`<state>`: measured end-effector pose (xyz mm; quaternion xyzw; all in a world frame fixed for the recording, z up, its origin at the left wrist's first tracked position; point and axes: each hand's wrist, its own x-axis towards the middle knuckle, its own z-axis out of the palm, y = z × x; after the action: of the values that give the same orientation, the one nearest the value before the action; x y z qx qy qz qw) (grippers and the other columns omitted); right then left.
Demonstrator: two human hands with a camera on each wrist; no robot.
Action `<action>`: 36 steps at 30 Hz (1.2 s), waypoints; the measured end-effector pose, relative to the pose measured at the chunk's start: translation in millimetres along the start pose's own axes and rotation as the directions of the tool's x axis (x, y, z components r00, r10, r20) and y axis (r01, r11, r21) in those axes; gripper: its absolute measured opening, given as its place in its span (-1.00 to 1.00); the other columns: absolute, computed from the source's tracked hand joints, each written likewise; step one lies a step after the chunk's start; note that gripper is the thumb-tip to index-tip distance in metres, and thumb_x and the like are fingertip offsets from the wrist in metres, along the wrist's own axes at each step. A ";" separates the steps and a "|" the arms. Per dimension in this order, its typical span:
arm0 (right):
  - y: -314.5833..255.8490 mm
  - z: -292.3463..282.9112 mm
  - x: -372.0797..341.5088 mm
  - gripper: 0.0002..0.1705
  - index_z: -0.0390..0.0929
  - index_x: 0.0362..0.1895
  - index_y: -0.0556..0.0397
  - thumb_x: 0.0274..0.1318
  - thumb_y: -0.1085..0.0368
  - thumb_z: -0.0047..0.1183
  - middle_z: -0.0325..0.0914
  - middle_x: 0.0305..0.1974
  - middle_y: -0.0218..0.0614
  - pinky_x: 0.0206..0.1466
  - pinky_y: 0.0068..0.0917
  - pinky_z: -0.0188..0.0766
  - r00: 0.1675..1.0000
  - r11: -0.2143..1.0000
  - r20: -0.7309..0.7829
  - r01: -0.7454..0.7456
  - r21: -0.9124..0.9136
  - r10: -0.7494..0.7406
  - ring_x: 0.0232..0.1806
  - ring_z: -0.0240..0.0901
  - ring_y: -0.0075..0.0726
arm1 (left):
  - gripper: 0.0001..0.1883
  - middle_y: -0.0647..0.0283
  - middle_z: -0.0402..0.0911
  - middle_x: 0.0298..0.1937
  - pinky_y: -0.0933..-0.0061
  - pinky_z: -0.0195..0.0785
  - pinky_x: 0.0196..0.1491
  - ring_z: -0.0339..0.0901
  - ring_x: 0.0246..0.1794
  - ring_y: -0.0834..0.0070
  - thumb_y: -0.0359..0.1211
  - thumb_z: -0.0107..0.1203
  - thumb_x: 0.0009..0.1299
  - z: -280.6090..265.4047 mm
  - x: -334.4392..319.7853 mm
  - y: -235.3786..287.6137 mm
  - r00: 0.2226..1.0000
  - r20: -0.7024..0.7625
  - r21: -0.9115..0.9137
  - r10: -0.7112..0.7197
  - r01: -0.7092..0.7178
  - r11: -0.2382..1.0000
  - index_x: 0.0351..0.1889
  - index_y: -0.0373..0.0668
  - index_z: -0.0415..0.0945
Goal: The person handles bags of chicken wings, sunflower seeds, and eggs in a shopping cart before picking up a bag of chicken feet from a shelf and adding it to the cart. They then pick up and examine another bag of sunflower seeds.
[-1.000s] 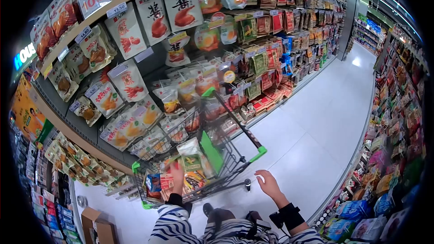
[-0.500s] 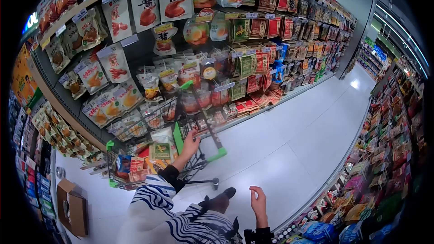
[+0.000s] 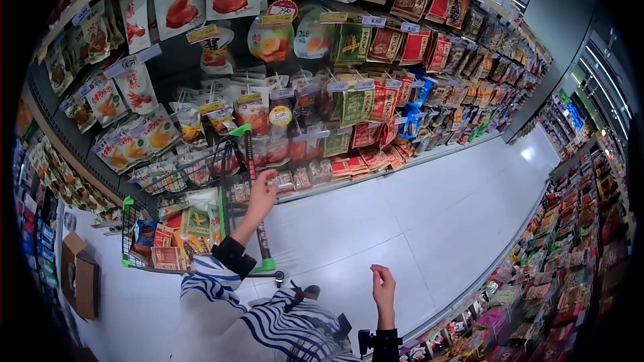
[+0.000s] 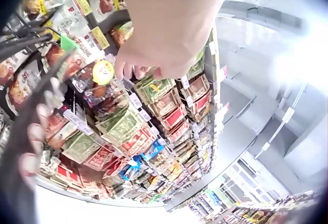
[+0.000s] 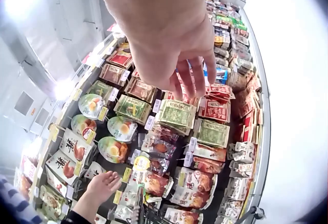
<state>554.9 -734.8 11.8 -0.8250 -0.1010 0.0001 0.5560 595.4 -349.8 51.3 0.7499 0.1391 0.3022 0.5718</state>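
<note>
In the head view the left hand (image 3: 260, 194) is beside the handle bar (image 3: 263, 231) of a wire shopping cart (image 3: 126, 238), its fingers relaxed. The right wrist view shows that left hand (image 5: 104, 185) with palm and fingers spread, holding nothing. The left wrist view has a hand (image 4: 164, 34) large at the top, fingers bent; more fingertips (image 4: 38, 132) show at the left behind a dark bar. The right hand (image 3: 383, 295) hangs over the floor with loosely bent fingers and nothing in it. Snack packs (image 3: 196, 222) lie in the cart.
A long shelf of hanging packs (image 3: 359, 104) runs along the left and front. Another packed shelf (image 3: 537, 275) borders the right side. Between them the aisle floor (image 3: 349, 228) stretches to the back. An open cardboard box (image 3: 86, 281) stands at lower left.
The left hand has come up out of the cart, empty, to beside its handle. The cart and near shelf have shifted left in view. The right hand has lowered slightly toward the body.
</note>
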 end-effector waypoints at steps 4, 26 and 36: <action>9.6 -11.9 55.7 -0.85 0.45 -0.36 0.15 0.01 0.42 -0.17 0.47 -0.31 -0.23 -0.13 -0.53 0.26 0.999 0.999 0.021 -0.026 0.032 0.026 -0.22 0.38 -0.32 | -0.71 0.20 0.44 -0.16 0.51 0.28 -0.10 0.38 -0.10 0.49 -0.53 -0.09 0.18 55.4 25.2 16.8 0.997 0.080 -0.108 -0.008 0.016 0.994 -0.10 -0.23 0.29; 62.3 -37.3 444.4 -0.84 0.47 -0.37 0.12 0.06 0.38 -0.19 0.48 -0.39 -0.39 -0.33 -0.68 0.26 0.931 0.986 0.352 0.039 0.163 -0.095 -0.36 0.34 -0.58 | -0.78 0.21 0.45 -0.17 0.59 0.21 -0.06 0.38 -0.12 0.57 -0.50 -0.18 0.28 274.0 171.6 0.6 0.982 -0.113 -0.173 -0.149 0.128 0.977 -0.11 -0.29 0.27; 54.4 32.6 512.3 -0.86 0.45 -0.37 0.06 0.06 0.34 -0.17 0.38 -0.56 -0.49 -0.52 -0.73 0.13 0.816 0.985 0.572 -0.019 0.173 -0.084 -0.57 0.17 -0.68 | -0.79 0.22 0.44 -0.21 0.60 0.25 -0.12 0.39 -0.16 0.56 -0.53 -0.16 0.26 253.4 229.8 -0.8 0.926 -0.365 -0.231 -0.097 0.011 0.973 -0.13 -0.31 0.28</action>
<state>1062.1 -639.1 6.9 -0.7337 -0.2783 0.2490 0.5677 929.6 -418.2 76.7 0.6049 0.2307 0.4372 0.6242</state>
